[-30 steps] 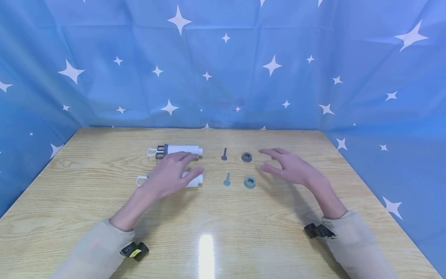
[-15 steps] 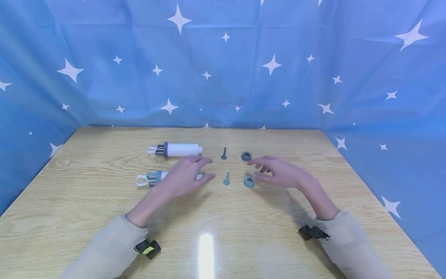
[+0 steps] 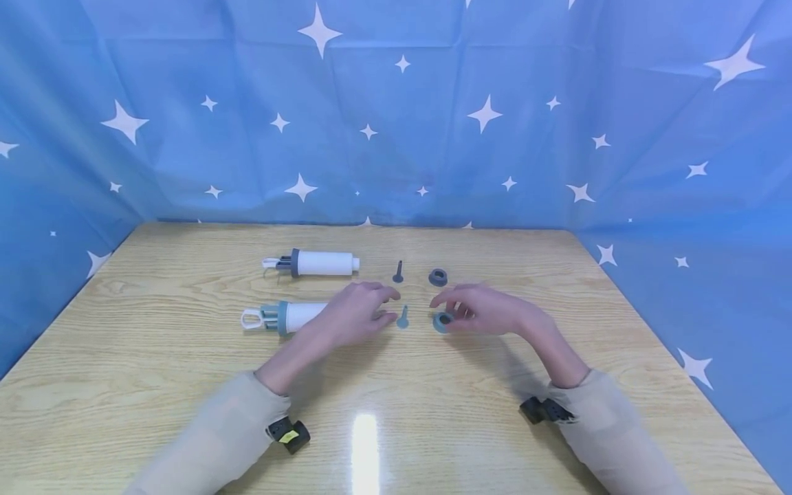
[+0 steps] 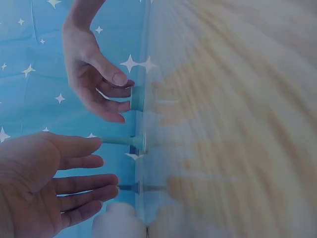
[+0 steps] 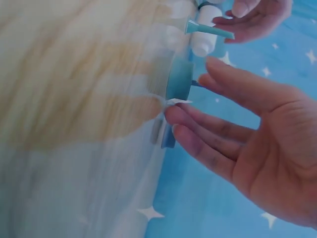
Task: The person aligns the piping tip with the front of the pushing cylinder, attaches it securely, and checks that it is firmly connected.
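Note:
My right hand (image 3: pixel 489 309) reaches over the teal ring (image 3: pixel 437 322). In the right wrist view its fingertips are at the lower edge of that ring (image 5: pixel 180 79), and the thumb stands apart from it. My left hand (image 3: pixel 355 313) hovers just left of the teal cone-tipped nozzle (image 3: pixel 403 319), thumb and fingers parted, holding nothing. Partly under the left hand lies a white tube with a teal collar and a white loop handle (image 3: pixel 303 315). In the left wrist view the teal nozzle (image 4: pixel 140 143) stands on its wide base, tip towards my left thumb.
Farther back lie a white tube with a dark grey collar (image 3: pixel 324 263), a dark grey nozzle (image 3: pixel 398 276) and a dark grey ring (image 3: pixel 437 278). A blue star-patterned curtain (image 3: pixel 371 165) hangs behind the wooden table (image 3: pixel 155 344).
My left hand has moved right, off the tubes to beside the teal nozzle. The right hand has moved left and come down to the teal ring. The parts have stayed in place.

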The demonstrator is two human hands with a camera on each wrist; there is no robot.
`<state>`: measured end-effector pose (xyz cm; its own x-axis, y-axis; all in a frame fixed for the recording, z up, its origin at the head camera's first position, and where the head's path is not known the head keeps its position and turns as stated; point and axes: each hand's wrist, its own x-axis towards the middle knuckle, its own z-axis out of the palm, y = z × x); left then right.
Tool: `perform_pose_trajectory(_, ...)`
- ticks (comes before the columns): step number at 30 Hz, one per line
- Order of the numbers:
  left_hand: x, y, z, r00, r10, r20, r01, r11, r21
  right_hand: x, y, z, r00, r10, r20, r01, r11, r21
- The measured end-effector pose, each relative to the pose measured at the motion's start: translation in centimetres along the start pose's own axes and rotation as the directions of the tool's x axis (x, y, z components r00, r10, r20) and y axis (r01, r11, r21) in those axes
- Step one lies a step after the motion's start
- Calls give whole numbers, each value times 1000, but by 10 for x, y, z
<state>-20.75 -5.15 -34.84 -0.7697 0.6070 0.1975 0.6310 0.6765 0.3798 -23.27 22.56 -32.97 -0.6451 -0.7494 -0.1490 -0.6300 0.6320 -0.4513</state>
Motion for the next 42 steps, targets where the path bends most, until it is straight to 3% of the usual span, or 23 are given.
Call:
perform_pose_trajectory(10,12,7,7,998,-17,56,24,992,-121,3,-3,0,997,-44,60,46,999,-24)
perform_pose_trajectory(22,14,10,9,999,-21,26,23,996,-92,5,-4,0,996,19,89,-21,999,24)
perform_pose_trajectory(34,6,16,-4,1000,-9,-27,2,966,-258,0,-5,-5,994,-72,-87,76,996,42)
perform_pose_trajectory(42,-1,20,-13,997,-27,-72,4,954,-299,-5,-16,-10,976,-65,-207,89,990,109)
